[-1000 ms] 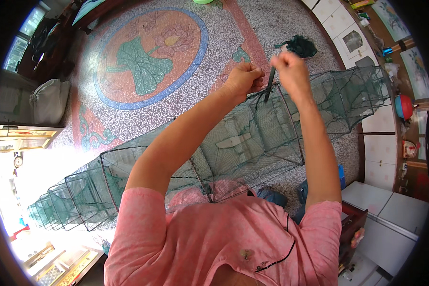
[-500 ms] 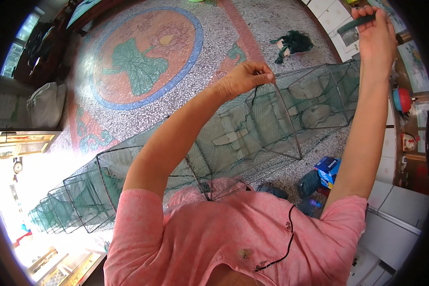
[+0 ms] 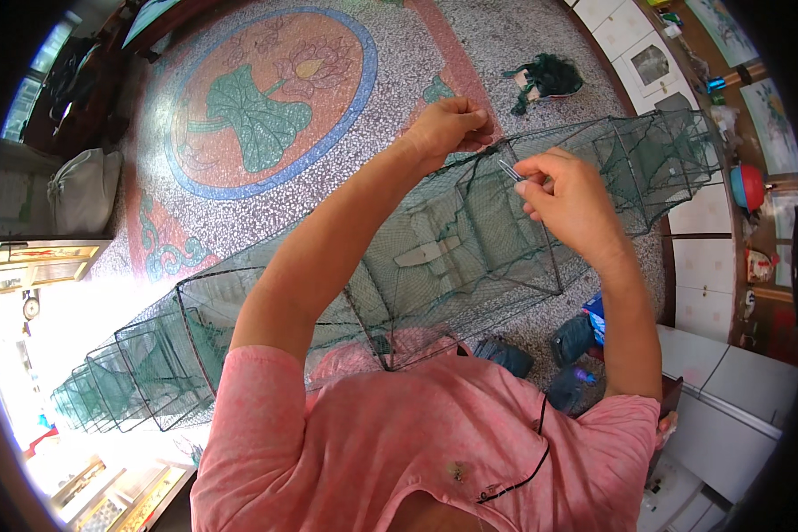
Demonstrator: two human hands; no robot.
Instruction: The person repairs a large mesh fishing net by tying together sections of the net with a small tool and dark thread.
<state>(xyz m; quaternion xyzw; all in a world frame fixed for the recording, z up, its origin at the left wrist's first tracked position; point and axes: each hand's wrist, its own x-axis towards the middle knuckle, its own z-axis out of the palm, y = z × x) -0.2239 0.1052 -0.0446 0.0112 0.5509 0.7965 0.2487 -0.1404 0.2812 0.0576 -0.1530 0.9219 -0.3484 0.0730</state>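
Observation:
A long green mesh fish trap [image 3: 426, 253] with dark rectangular frames stretches across in front of me, from the bright doorway at lower left to the cabinets at right. My left hand [image 3: 452, 133] is closed in a pinch at the trap's upper edge, beside a frame corner; whatever lies between its fingertips is too small to make out. Close by on the right, my right hand [image 3: 566, 197] grips a slim netting needle [image 3: 510, 170]. The needle's pale tip points up and left, toward the left fingers. Most of the needle is hidden inside the hand.
A bundle of dark green twine [image 3: 550, 78] lies on the speckled floor beyond the trap. White cabinets [image 3: 705, 266] line the right side. Near my body are dark shoes [image 3: 505, 356] and a blue box [image 3: 594, 315]. A pale bag [image 3: 84, 191] stands at left.
My right hand has come down from the upper right to beside my left hand, bringing the netting needle with it. My left hand has shifted slightly left and up, off the frame corner.

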